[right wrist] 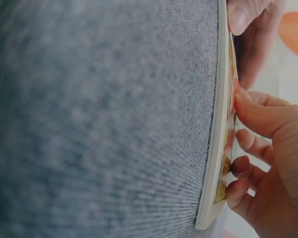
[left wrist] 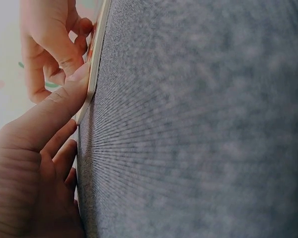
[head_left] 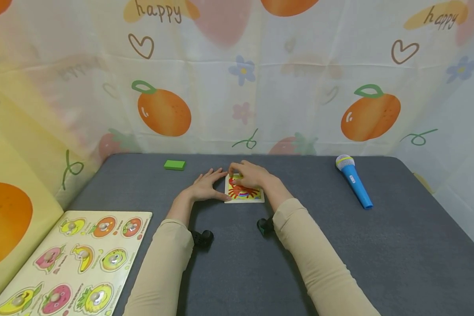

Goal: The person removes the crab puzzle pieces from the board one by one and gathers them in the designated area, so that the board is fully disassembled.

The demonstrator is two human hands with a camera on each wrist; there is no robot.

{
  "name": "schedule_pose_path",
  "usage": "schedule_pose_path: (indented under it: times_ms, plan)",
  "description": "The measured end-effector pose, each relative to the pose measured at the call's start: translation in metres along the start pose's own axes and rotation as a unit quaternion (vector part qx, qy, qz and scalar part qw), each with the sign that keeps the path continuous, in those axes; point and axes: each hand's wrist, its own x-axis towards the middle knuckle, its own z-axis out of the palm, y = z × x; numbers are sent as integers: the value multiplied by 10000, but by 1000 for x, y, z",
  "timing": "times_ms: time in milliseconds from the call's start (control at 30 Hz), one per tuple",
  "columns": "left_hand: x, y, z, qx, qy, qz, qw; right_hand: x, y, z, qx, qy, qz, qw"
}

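Observation:
A small square picture puzzle [head_left: 244, 193] with a red crab on it lies flat on the grey table. My left hand [head_left: 205, 186] is at its left side, fingers spread and fairly straight. In the left wrist view, the left thumb [left wrist: 52, 116] presses on the board's near edge. From the right, my right hand [head_left: 254, 175] reaches over the puzzle's upper part. Its thumb [right wrist: 260, 116] and index finger meet at a reddish puzzle piece [right wrist: 235, 85], pinching it close over the board; the other fingers are bent near the board's far corner. Much of the piece is hidden.
At the front left lies a large fruit board [head_left: 131, 245] with knobbed pieces. A green block [head_left: 175, 165] sits towards the back left of the grey table [head_left: 237, 272]. To the right is a blue toy microphone [head_left: 355, 182]. A printed curtain [head_left: 213, 105] hangs behind.

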Motion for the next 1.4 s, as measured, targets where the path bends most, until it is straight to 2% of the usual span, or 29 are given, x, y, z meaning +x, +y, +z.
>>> schedule_pose_path:
  times_ms: [467,933,1400]
  plan:
    - [-1,0,-1,-53,-5,0,10000,-2,-1,0,91,46,24,9999]
    - [0,-2,-1,-64,26,40,10000,-1,-2,0,443,464,-168,9978]
    - [2,-3,0,-27,-17,-42,10000,-4,-2,-2,533,409,-107,9977]
